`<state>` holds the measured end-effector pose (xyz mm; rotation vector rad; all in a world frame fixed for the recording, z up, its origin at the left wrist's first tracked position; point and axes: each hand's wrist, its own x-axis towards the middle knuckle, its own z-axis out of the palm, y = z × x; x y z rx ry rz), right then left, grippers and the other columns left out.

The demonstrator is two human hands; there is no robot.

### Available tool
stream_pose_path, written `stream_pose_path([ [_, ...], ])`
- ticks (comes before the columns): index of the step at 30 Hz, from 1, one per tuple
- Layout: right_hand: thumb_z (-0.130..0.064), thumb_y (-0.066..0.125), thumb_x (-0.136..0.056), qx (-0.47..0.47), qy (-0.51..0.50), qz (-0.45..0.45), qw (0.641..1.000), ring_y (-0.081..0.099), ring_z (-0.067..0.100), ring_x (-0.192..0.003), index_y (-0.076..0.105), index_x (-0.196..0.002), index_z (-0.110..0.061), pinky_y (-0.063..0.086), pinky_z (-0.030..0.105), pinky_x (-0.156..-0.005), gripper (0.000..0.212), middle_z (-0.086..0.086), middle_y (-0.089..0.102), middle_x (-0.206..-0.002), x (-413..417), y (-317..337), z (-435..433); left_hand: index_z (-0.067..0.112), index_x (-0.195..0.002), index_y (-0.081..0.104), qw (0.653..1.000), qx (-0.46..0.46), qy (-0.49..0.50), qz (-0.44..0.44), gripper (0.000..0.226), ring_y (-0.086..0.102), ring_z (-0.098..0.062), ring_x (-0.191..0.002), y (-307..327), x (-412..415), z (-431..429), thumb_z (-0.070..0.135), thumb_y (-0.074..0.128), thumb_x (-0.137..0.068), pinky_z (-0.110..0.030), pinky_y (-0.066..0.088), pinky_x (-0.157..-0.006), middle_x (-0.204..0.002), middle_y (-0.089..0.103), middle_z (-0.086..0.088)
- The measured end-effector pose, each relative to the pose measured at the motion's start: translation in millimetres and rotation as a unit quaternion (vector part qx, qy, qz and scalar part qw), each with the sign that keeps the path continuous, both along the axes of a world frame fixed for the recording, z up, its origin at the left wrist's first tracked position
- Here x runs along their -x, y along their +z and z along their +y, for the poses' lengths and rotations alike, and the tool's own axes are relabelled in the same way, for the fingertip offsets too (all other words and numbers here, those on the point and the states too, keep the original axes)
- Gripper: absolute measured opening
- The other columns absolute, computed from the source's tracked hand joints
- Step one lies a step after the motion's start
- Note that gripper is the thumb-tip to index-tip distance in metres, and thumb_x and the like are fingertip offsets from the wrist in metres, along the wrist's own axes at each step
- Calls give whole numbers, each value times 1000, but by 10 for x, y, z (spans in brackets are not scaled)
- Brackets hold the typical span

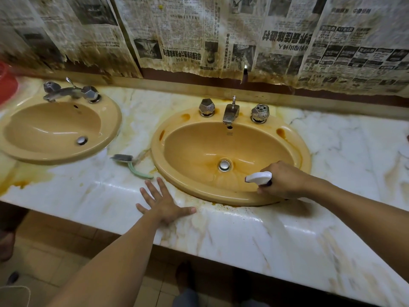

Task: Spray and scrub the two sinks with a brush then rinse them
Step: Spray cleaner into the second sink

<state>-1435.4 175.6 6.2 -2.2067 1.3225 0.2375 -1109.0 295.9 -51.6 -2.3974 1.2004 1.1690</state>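
- Gripped a white spray bottle (259, 176) in the right hand (281, 182), with fingers curled round its neck below the white head.
- Held that bottle just above the near right rim of the right sink (157, 149), with the nozzle aimed left across the basin.
- Pressed the left hand (163, 203) flat on the marble countertop (243, 229), with fingers straight, spread wide and holding nothing.
- Kept that palm just off the near left rim of the right sink, close to the counter's front edge.
- Saw the brush (130, 166) lying on the countertop between the two sinks, with its grey bristle head toward the wall and its pale green handle curving toward the right sink.
- Noted the left fingertips near the end of that handle but apart from it.
- Saw orange-brown streaks fanned round the right drain (224, 165), with darker blotches on the rim and on the marble beside it.
- Saw the left sink (110, 120) set in the same countertop, well apart from both hands, glossy, with a metal plug (81, 140) in its basin.
- Noted a tarnished faucet (230, 113) with two faceted knobs behind the right basin, and a similar set (70, 91) behind the left.
- Saw stained, torn newspapers (199, 29) hanging along the wall above the counter.
- Caught a red object (7, 85) at the far left edge, cut off and too blurred to tell.
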Motion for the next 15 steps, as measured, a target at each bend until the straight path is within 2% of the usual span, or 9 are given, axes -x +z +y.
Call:
stream_pose_path([
  [3, -47, 68, -85, 45, 18, 9, 999, 57, 14, -67, 72, -87, -23, 43, 35, -57, 25, -5, 59, -64, -119, -56, 30, 22, -141, -51, 1000, 1, -1, 0, 165, -44, -41, -142, -2, 2, -3, 94, 68, -51, -70, -10, -116, -146, -59, -13],
  [8, -50, 73, -86, 48, 15, -20, 999, 59, 16, -75, 72, -91, -25, 47, 38, -64, 25, -7, 63, -74, -327, -24, 7, 23, -142, -50, 1000, -2, 1, -7, 165, -43, -41, -143, -10, 2, -13, 93, 69, -51, -70, -9, -116, -147, -58, -13],
  [12, -47, 76, -86, 22, 6, 11, 1000, 60, 19, -76, 62, -78, -22, 45, 36, -63, 29, -7, 61, -74, -293, 34, -32, 22, -142, -50, 1000, -3, 2, -5, 165, -42, -41, -143, 0, 3, -15, 93, 69, -52, -70, -9, -116, -147, -58, -13],
  [15, -44, 70, -90, 53, -21, 60, 997, 57, 18, -67, 55, -68, -24, 44, 36, -57, 34, -6, 57, -67, -140, -12, -21, 22, -141, -50, 1000, -4, 1, -4, 165, -43, -41, -143, 1, -5, -19, 93, 69, -51, -70, -9, -116, -147, -58, -13],
])
